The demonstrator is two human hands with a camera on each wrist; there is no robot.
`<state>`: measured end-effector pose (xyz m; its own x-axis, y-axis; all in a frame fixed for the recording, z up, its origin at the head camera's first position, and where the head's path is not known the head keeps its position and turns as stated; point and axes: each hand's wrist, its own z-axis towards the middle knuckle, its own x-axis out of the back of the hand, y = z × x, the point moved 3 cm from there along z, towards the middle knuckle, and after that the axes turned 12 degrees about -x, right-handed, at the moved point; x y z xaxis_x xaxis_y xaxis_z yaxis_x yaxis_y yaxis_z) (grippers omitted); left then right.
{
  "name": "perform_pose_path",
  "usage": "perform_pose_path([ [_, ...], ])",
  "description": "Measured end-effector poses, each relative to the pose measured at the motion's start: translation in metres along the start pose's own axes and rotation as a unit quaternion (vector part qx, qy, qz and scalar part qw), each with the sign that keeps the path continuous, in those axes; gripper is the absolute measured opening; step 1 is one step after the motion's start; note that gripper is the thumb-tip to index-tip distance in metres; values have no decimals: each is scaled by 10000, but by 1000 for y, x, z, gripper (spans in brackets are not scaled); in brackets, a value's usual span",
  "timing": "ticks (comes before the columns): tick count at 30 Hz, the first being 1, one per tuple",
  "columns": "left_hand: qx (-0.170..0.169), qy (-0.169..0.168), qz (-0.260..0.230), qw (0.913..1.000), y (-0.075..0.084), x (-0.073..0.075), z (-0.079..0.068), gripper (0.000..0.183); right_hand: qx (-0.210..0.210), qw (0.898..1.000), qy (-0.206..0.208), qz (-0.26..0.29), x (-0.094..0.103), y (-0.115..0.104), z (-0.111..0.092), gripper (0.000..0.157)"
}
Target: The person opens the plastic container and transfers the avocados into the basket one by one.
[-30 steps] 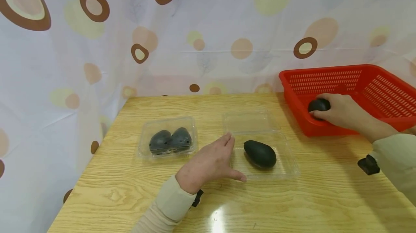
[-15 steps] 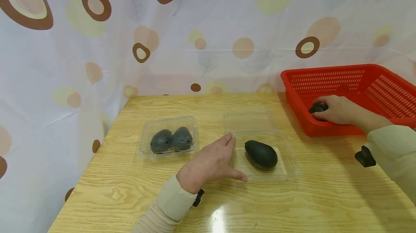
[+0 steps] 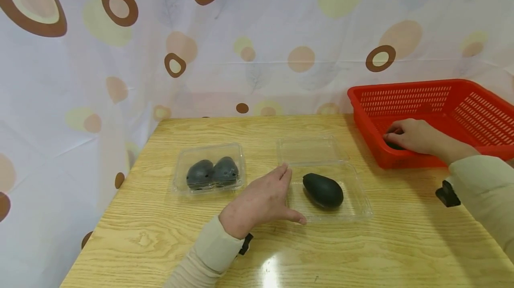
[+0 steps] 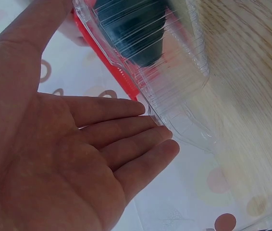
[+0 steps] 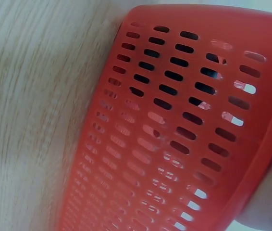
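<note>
My left hand (image 3: 259, 201) lies with straight fingers along the left side of an open clear plastic box (image 3: 355, 192). In the left wrist view its fingertips touch the box's edge. One dark green avocado (image 3: 323, 191) lies inside that box, its narrow end toward the back left. My right hand (image 3: 417, 136) reaches into the red basket (image 3: 389, 161) near its front left corner. Its fingers curl round another dark avocado (image 3: 395, 145), mostly hidden beneath the hand. Through the basket's slots, the right wrist view shows parts of a dark shape.
A closed clear box (image 3: 209, 150) with two dark avocados (image 3: 212, 173) stands on the left of the wooden table (image 3: 168, 243). The open box's lid (image 3: 307, 150) lies folded back behind its base. A patterned cloth (image 3: 257, 34) hangs behind the table.
My right hand has moved lower in the basket with the avocado, which now shows much less beneath the fingers. The left hand and the open box keep their places.
</note>
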<state>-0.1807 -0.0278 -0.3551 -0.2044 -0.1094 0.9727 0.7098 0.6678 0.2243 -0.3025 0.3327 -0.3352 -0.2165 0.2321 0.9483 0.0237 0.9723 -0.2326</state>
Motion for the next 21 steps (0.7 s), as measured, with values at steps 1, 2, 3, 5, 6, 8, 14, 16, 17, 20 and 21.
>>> perform_pose_path([
  [1, -7, 3, 1, 10000, 0, 0, 0, 117, 8, 10000, 80, 19, 0, 0, 0, 41],
  [2, -21, 7, 4, 10000, 0, 0, 0, 117, 0, 9999, 148, 60, 1, 0, -1, 40],
  [3, -34, 4, -11, 10000, 0, 0, 0, 117, 4, 9997, 218, 106, 1, 0, -2, 40],
  [5, -58, 12, -16, 10000, 0, 1, -1, 116, -13, 9992, 341, 227, 3, -1, -3, 39],
  [6, -68, 15, -12, 10000, 0, 1, -1, 116, -3, 9988, 399, 287, 4, -2, -4, 38],
  [8, -90, 16, -13, 10000, 1, 0, -1, 116, 5, 9981, 509, 359, 6, -2, -6, 37],
  [14, -58, -16, 9, 10000, 1, -1, 0, 116, -20, 9967, 674, 456, 11, -7, -15, 35],
  [16, -38, -28, -3, 10000, 1, -1, 1, 117, 64, 9956, 794, 488, 14, -10, -18, 36],
  [17, -33, -25, -10, 10000, 1, -1, 1, 117, 103, 9948, 878, 504, 15, -12, -20, 36],
  [20, -9, -36, -44, 10000, 1, -1, 1, 117, 285, 9915, 1115, 607, 18, -19, -27, 36],
  [21, -12, -32, -56, 10000, 0, -1, 1, 117, 334, 9905, 1151, 673, 18, -22, -30, 36],
])
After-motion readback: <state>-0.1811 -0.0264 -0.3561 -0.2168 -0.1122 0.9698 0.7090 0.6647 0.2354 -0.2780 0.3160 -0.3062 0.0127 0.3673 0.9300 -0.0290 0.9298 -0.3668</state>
